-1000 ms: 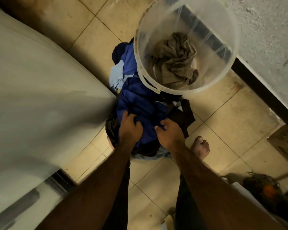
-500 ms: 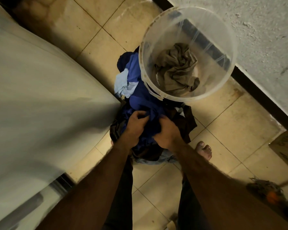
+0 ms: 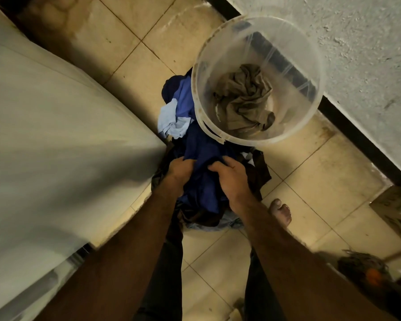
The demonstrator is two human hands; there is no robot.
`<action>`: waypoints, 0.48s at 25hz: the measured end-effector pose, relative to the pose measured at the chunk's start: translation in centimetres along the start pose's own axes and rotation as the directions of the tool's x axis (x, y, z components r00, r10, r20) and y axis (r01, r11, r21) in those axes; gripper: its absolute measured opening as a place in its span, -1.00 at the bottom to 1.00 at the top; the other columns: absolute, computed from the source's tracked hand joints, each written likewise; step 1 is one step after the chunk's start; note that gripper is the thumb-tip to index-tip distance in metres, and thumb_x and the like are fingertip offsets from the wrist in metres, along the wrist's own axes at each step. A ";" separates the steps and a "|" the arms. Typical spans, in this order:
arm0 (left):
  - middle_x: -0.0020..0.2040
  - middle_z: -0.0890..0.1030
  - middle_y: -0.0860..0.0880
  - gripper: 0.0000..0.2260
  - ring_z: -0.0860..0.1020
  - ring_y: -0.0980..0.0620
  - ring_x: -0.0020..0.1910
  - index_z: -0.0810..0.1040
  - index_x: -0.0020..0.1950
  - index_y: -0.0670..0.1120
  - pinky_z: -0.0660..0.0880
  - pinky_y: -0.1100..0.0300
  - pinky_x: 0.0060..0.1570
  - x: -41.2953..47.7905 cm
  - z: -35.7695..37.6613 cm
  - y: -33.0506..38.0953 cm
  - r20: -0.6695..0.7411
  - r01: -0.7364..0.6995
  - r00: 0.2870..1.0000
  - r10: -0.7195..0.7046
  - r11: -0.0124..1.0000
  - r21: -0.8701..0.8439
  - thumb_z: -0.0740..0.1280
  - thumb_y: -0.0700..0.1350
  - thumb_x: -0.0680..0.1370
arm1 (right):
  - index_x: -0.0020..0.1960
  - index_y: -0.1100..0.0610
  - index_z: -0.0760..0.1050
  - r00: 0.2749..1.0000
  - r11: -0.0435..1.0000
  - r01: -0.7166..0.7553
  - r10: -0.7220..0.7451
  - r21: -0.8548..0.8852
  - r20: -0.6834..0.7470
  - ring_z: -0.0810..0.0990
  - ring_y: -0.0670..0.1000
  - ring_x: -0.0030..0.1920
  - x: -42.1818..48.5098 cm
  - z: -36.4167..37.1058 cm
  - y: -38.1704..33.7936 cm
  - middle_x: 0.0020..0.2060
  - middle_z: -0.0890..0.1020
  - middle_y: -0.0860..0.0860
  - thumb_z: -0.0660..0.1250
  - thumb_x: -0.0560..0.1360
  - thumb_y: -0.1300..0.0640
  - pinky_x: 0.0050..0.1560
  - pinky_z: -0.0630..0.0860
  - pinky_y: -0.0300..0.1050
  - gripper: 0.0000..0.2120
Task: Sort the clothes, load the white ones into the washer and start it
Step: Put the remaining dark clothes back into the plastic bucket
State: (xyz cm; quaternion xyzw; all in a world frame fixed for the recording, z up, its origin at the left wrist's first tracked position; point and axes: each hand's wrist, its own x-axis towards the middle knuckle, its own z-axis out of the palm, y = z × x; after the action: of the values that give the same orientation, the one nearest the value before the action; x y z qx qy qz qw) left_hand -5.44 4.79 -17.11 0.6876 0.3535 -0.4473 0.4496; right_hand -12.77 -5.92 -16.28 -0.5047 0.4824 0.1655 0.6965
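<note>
Both hands — left hand (image 3: 180,170) and right hand (image 3: 232,179) — grip the dark blue cloth (image 3: 202,158) in the pile, still sorting — next, put it aside, not in the washer (image 3: 56,135).

left hand (image 3: 180,169) + right hand (image 3: 232,179): both grip dark blue cloth garment (image 3: 202,158) | clear round plastic bucket (image 3: 310,112): holds crumpled khaki cloth (image 3: 243,100)

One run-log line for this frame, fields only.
stage: sorting | left hand: grips dark blue garment | right hand: grips same | clear bucket: holds khaki garment
</note>
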 end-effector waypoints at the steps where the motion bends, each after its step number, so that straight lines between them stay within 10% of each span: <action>1: -0.12 0.57 -0.09 -0.78 0.54 -0.10 -0.06 0.53 0.26 -0.21 0.49 0.10 -0.12 -0.8 0.0 0.5 -0.006 -0.015 1.000 0.015 1.000 0.025 0.22 -0.21 0.64 | 0.04 0.04 0.62 0.998 0.998 0.039 -0.041 -0.044 -0.039 0.64 0.07 0.05 -0.1 -0.1 -0.2 0.02 0.67 0.06 0.45 0.44 0.23 0.11 0.61 0.07 -0.80; 4: -0.11 0.54 -0.12 -0.77 0.52 0.01 -0.22 0.55 0.08 -0.18 0.52 0.23 -0.28 -3.7 -0.5 2.1 0.081 0.036 0.996 -0.029 0.996 -0.084 0.15 -0.10 0.69 | 0.40 -0.02 0.42 0.990 0.986 0.134 -0.137 -0.099 -0.027 0.51 0.09 0.33 -0.3 -0.9 -1.1 0.36 0.48 0.07 0.56 0.33 0.06 0.34 0.51 0.07 -0.33; 7: 0.11 0.57 -0.12 -0.63 0.59 -0.07 0.03 0.44 0.40 -0.16 0.51 0.16 -0.19 -6.5 -1.1 2.8 0.174 0.061 0.984 -0.025 0.977 -0.205 0.04 -0.01 0.73 | 0.54 -0.16 0.25 0.976 0.998 0.054 -0.045 -0.036 0.212 0.45 0.10 0.42 -1.3 -0.9 -1.9 0.45 0.44 0.00 0.60 0.25 -0.09 0.42 0.42 0.12 -0.06; 12: -0.19 0.61 0.01 -0.72 0.63 -0.10 -0.10 0.54 0.04 -0.06 0.54 0.17 -0.28 -7.6 -1.4 5.0 0.116 -0.092 0.987 0.116 0.976 -0.196 0.07 0.00 0.71 | 0.22 0.03 0.61 0.918 0.998 -0.037 0.011 0.058 0.396 0.71 0.10 0.11 -2.8 -0.3 -4.1 0.08 0.74 0.05 0.53 0.36 0.03 0.10 0.64 -0.03 -0.56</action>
State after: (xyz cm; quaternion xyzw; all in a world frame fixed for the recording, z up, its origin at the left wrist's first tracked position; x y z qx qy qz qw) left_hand -3.21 3.74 -8.22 0.6293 0.3290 -0.4301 0.5575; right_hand -11.31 -7.20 -11.67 -0.4323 0.3430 0.2570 0.7934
